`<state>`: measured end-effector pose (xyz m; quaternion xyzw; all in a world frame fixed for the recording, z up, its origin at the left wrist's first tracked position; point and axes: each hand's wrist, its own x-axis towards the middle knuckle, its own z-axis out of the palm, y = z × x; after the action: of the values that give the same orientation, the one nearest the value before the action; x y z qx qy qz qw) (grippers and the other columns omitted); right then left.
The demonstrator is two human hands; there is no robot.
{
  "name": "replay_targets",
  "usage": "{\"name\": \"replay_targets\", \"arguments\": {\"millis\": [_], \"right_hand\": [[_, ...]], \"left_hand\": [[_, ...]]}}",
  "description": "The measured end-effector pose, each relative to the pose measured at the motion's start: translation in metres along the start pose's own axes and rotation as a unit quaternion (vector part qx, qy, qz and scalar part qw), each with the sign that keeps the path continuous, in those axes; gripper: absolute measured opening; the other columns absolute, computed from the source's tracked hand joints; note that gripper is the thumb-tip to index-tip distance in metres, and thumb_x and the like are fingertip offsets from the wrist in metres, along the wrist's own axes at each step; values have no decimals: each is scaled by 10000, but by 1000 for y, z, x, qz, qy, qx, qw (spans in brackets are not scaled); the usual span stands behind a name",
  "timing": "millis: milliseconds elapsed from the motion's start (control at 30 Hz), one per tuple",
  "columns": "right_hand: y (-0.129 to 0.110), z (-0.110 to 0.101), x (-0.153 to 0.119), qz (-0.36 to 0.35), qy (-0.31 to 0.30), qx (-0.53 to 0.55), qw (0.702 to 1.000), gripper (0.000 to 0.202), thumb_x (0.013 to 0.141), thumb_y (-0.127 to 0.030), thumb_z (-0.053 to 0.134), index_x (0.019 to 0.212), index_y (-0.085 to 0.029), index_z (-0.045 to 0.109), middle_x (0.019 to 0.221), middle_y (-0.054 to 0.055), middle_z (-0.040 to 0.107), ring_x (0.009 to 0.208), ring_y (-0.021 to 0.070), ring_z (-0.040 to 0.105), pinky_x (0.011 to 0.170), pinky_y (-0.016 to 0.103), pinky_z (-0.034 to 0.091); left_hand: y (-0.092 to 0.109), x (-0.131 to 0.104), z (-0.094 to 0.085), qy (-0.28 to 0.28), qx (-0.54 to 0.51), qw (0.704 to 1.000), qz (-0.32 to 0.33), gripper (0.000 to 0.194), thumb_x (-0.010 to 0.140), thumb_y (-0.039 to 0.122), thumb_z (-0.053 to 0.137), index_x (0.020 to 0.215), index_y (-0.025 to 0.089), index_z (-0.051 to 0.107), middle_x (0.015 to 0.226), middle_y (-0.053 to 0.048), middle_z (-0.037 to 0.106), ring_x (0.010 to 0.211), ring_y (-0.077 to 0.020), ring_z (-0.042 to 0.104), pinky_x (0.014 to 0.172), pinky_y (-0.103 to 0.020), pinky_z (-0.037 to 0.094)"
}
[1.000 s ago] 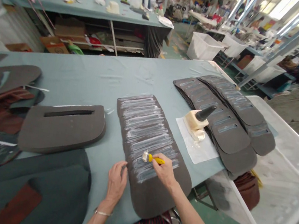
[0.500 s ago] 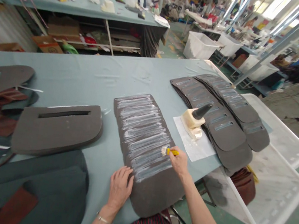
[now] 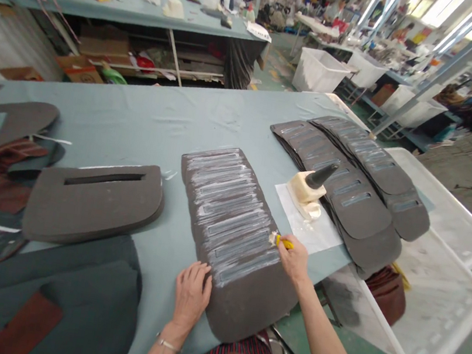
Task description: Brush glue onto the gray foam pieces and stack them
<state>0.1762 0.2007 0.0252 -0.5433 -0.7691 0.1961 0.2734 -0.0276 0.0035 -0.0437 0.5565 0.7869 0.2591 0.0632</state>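
Observation:
A fan of overlapping dark grey pieces (image 3: 250,306) lies before me, streaked with whitish glue across most of its length. My right hand (image 3: 294,259) grips a yellow-handled brush (image 3: 283,242), its pale bristles at the right edge of the glued strips. My left hand (image 3: 192,292) rests at the left edge of the pieces, palm down, fingers apart and holding nothing. Right of the pieces, a cream glue container (image 3: 305,188) with a black cone-shaped top stands on a white sheet (image 3: 323,237).
Glued stacks (image 3: 361,210) lie at the right, above white bins (image 3: 460,305). At the left are a slotted grey stack (image 3: 94,206), brown scraps (image 3: 11,167) and dark sheets (image 3: 80,296). Another table (image 3: 111,4) stands behind the blue-green one (image 3: 139,109).
My right hand has moved a little to the right with the brush, to the edge of the pieces. My left hand has stayed in place.

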Motion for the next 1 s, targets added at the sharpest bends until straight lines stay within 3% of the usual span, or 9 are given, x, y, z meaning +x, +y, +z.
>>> {"name": "replay_targets", "arguments": {"millis": [133,200,400,500,600,667,733,833,1000], "right_hand": [[-45,25,-31,-107,-120,87,983,169,796,-208,461,826,-211,627,789,25,640,711,143,581,686,232,430],[-48,29,-40,-123,-169,105,972,165,794,-195,462,828,-217,622,791,15,638,716,138,579,687,226,430],[4,-4,1,-26,-48,-7,998,145,781,-231,467,772,-206,610,748,27,623,674,158,554,654,251,405],[-25,10,-5,-54,-43,21,997,152,792,-216,454,784,-203,606,746,25,616,682,147,553,668,237,405],[-71,43,-29,-145,-141,106,974,158,798,-196,464,844,-215,615,806,12,635,742,126,576,707,206,416],[-77,56,-32,-162,-190,126,960,163,788,-193,482,855,-229,626,841,-3,651,761,117,587,714,194,418],[-57,51,-20,-104,-184,115,971,161,774,-203,487,826,-227,638,784,-15,649,695,114,581,670,194,418],[-4,19,13,6,-107,59,993,165,760,-232,483,765,-209,646,656,-20,613,593,122,546,603,209,405],[36,-5,45,-19,-7,27,999,221,843,-300,457,893,-206,651,830,23,659,770,158,596,726,246,432]], "left_hand": [[1,1,0,0,-1,1000,-5,208,846,237,468,1011,226,594,1088,-89,629,1115,-246,517,950,-423,359],[1,1,0,-4,-3,1000,-6,210,845,242,471,1015,229,593,1094,-87,626,1116,-246,515,949,-422,358],[3,1,0,-3,13,1000,-18,203,848,249,474,1012,225,590,1102,-83,623,1139,-245,499,963,-423,347],[5,1,-1,-1,15,1000,-13,201,850,253,474,1009,218,592,1096,-87,625,1125,-247,506,957,-420,350],[3,0,-1,-3,17,1000,-4,204,851,260,478,1011,217,597,1094,-84,628,1099,-242,519,943,-413,357],[2,0,0,-4,16,1000,0,213,858,255,465,1015,217,604,1101,-78,629,1086,-230,525,932,-398,361],[1,-1,1,-5,11,1000,1,236,866,247,443,1027,216,612,1113,-75,630,1090,-220,525,933,-385,357],[1,-2,1,-8,-6,1000,-14,261,871,261,425,1036,220,623,1120,-68,634,1109,-216,519,955,-381,343],[-9,11,1,-26,-104,987,-123,311,851,418,396,962,223,611,1027,-59,645,1007,-221,569,895,-383,412]]}}
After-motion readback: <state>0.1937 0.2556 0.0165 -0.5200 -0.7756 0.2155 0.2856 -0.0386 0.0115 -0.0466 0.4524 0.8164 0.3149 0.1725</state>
